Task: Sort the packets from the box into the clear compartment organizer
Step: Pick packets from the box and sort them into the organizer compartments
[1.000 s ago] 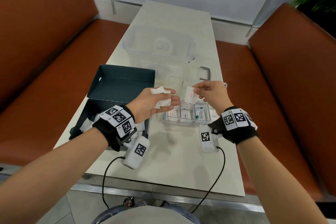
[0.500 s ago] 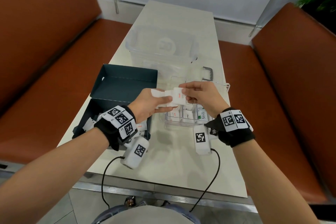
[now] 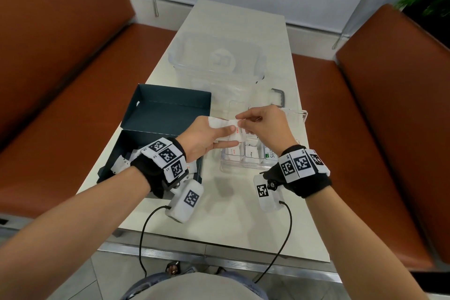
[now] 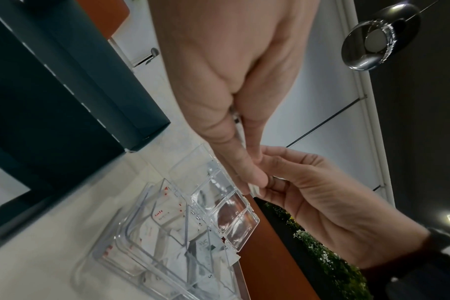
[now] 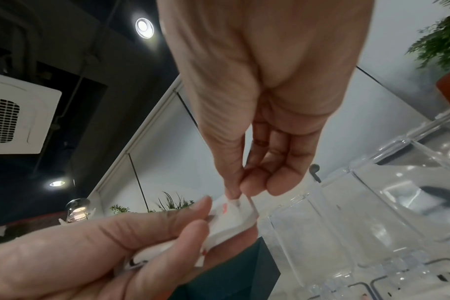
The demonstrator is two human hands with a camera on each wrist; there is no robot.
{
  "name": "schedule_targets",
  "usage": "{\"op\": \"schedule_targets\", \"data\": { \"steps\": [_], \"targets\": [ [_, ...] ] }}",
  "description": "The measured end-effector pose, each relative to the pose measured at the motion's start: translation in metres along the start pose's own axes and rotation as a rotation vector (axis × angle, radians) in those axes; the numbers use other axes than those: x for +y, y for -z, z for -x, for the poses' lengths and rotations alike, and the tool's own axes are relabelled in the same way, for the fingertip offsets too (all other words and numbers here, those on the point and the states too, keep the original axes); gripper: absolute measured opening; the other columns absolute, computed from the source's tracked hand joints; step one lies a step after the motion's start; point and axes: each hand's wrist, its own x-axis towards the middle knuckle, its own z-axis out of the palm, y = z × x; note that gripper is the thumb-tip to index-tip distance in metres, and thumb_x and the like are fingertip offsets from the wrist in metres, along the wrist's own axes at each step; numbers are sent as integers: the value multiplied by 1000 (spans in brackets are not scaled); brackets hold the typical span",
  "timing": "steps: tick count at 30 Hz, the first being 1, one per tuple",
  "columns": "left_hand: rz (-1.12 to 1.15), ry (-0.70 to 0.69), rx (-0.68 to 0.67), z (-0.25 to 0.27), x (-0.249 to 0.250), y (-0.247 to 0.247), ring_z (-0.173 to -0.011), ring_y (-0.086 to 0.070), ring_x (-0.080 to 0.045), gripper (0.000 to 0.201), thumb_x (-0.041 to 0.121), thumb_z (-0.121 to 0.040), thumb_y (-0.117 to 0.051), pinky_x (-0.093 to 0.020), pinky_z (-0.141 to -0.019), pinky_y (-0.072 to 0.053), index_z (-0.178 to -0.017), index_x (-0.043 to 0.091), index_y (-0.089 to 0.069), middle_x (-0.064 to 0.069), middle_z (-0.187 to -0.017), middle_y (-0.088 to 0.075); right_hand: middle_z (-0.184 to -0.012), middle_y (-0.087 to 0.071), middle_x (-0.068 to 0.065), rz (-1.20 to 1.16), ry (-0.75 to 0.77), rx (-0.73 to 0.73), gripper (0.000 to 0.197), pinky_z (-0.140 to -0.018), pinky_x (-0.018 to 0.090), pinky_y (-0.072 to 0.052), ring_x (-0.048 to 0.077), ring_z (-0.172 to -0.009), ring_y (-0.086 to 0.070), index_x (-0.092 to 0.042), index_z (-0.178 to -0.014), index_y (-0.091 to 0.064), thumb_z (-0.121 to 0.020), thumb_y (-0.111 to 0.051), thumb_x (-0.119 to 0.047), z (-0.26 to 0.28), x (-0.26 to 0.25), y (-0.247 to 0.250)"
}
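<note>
Now the left hand [image 3: 207,134] clutches small white paper packets [image 3: 220,122]; right hand [image 3: 265,124] fingers [image 5: 234,182] pinch one above the clear plastic compartment organizer [image 3: 246,161].

Red "Salt" on the held packet [image 3: 237,132]; "Ste…" on an organizer packet [image 3: 270,155].

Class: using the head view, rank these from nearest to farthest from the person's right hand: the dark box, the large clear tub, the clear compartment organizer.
From the right hand:
1. Clear compartment organizer, directly beneath it.
2. Dark box, to its left, lid open.
3. Large clear tub, beyond it, farther up the table.
</note>
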Motion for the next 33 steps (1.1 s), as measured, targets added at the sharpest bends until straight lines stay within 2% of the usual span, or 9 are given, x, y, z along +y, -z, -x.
{"op": "schedule_targets", "data": {
  "steps": [6,9,12,15,18,21,24,29,33],
  "targets": [
    [-90,1,30,-2,4,1,-96,-72,-25,13,-3,-88,-65,-28,-73,-59,-101,-4,-67,-15,-100,-74,-74,-69,-9,38,-21,-108,12,-68,13,-47,-1,-69,-61,-21,-93,-77,-82,-71,-18,-10,2,2],
    [-98,-2,70,-2,5,6,-97,-71,-29,20,-2,-89,-64,-31,-77,-60,-108,-11,-64,-20,-107,-71,-69,-68,-11,-59,-89,-62,9,-61,9,-42,-8,-58,-56,-18,-86,-76,-80,-73,-12,-21,9,4],
    [-88,-11,126,0,6,16,-95,-72,-30,22,-2,-90,-63,-28,-75,-59,-110,-11,-63,-25,-106,-70,-72,-68,-5,-79,-210,24,9,-64,14,-42,2,-63,-55,-14,-87,-76,-80,-72,-10,-29,24,-2],
    [-78,-13,158,2,6,24,-94,-72,-28,19,-3,-90,-62,-26,-72,-58,-108,-9,-64,-25,-106,-70,-78,-69,2,61,-277,-46,11,-60,15,-42,7,-63,-54,-9,-91,-76,-82,-71,-10,-26,38,-17],
    [-63,-7,169,5,5,27,-93,-73,-27,18,-3,-91,-61,-24,-70,-58,-108,-8,-64,-25,-106,-70,-91,-72,8,184,-283,-109,11,-77,27,-50,16,-80,-61,-9,-91,-76,-83,-69,-9,-23,43,-32],
    [-60,-4,172,6,4,27,-94,-72,-27,19,-3,-91,-62,-25,-72,-58,-109,-7,-64,-24,-106,-70,-96,-71,4,344,-301,-139,10,-92,40,-49,21,-96,-63,-16,-88,-75,-83,-67,-12,-21,43,-45],
    [-48,1,176,7,4,27,-94,-72,-27,22,-2,-91,-62,-26,-73,-59,-112,-8,-63,-24,-106,-70,-91,-69,-1,560,-241,-131,10,-99,44,-39,22,-97,-61,-23,-86,-70,-85,-64,-15,-19,43,-55],
    [8,15,172,8,7,22,-94,-72,-27,26,9,-94,-61,-27,-73,-59,-114,-7,-61,-25,-108,-70,-90,-68,1,838,-44,-153,18,-84,39,-32,26,-96,-56,-21,-90,-66,-87,-57,-5,-17,50,-66],
    [178,100,143,9,12,18,-97,-71,-29,37,25,-98,-56,-28,-71,-60,-116,-7,-59,-25,-110,-69,-92,-67,2,992,20,-198,15,-82,39,-31,26,-97,-52,-17,-89,-66,-88,-58,-5,-16,55,-72]
  ]
}}
